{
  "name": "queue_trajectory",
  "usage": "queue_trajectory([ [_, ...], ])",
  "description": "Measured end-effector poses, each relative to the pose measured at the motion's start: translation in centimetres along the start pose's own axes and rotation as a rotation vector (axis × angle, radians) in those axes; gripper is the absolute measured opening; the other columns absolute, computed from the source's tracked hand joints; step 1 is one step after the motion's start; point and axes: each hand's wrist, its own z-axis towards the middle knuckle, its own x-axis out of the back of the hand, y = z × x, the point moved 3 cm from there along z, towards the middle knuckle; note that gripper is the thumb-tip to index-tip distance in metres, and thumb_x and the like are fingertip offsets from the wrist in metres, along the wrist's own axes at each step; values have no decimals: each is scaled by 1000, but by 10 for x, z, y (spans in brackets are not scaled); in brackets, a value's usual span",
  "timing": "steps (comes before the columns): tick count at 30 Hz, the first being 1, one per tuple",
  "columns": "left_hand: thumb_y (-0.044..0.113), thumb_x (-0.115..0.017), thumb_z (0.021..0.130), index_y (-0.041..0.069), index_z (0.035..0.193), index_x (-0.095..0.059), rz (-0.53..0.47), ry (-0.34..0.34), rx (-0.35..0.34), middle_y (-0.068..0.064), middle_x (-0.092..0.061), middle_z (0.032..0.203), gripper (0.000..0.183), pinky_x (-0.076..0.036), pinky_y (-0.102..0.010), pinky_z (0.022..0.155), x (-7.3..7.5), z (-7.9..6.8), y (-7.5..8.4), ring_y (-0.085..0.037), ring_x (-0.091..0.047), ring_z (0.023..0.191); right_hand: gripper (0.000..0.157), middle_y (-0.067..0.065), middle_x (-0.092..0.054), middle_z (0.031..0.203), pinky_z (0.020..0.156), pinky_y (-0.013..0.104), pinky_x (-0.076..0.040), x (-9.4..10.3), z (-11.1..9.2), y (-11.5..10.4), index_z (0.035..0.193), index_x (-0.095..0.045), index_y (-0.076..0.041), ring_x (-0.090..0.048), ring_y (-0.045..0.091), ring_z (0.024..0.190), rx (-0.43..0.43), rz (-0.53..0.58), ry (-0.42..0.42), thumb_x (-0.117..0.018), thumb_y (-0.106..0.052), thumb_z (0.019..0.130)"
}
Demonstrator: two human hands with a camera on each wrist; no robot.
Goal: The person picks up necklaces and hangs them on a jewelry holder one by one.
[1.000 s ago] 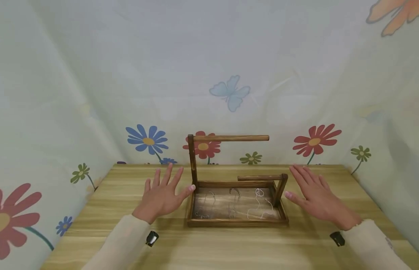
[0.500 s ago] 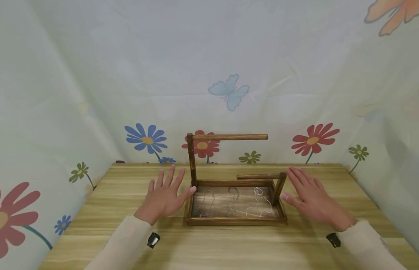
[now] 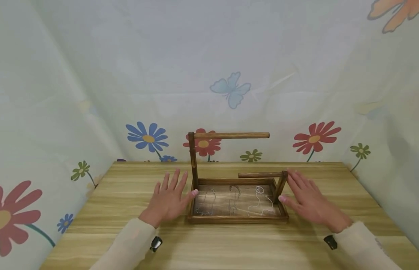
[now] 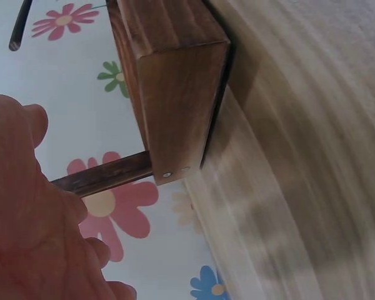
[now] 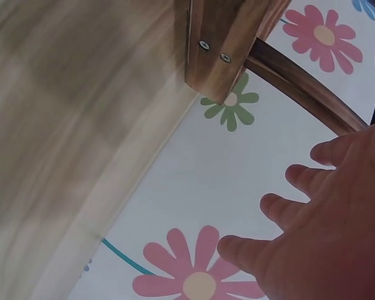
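A dark-stained wooden tray (image 3: 237,219) with two upright posts and round rails sat mid-surface on pale, grained wood (image 3: 229,243). Thin silvery chains (image 3: 260,200) lay loosely inside it. The left hand (image 3: 168,200) and right hand (image 3: 308,202) flanked the tray, fingers straight and spread, thumbs at its side edges, holding nothing.

A dark-brown wooden tray stand (image 3: 237,219) with two upright posts and rails sits mid-counter, thin silver chains (image 3: 260,200) lying flat inside.
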Motion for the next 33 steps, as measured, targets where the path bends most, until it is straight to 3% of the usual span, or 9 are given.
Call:
queue_trajectory([
  [12, 69, -31, 105, 16, 169, -16, -34, -3, -21, -13, -6, 178, 85, -8, -73, 126, -11, 0, 1, -48, -3, 162, 86, 31, -17, 171, 121, 71, -21, -10, -3, 2, 160, -28, 10, -16, 53, 158, 29, -32, 16, -55, -50, 106],
  [20, 59, -33, 109, 13, 169, -15, -45, -60, -37, -11, -6, 178, 78, -11, -72, 126, -19, -2, 5, -47, -6, 162, 87, 30, -16, 172, 121, 72, -19, -14, -3, 0, 161, -26, 9, -14, 52, 158, 15, 0, 6, -54, -52, 105],
  [28, 65, -31, 107, 11, 168, -18, -93, -55, -51, -12, -9, 178, 82, -11, -74, 124, -30, -2, 7, -49, -9, 162, 87, 29, -17, 172, 120, 74, -19, -16, -6, 0, 162, -25, 7, -15, 53, 158, 9, 7, 2, -55, -52, 105],
  [33, 58, -36, 109, 11, 168, -17, -73, -83, -45, -10, -7, 178, 78, -13, -72, 125, -32, -2, 11, -47, -9, 162, 87, 29, -18, 171, 119, 75, -19, -19, -6, 2, 162, -26, 6, -17, 53, 157, 6, 3, 0, -55, -52, 105],
])
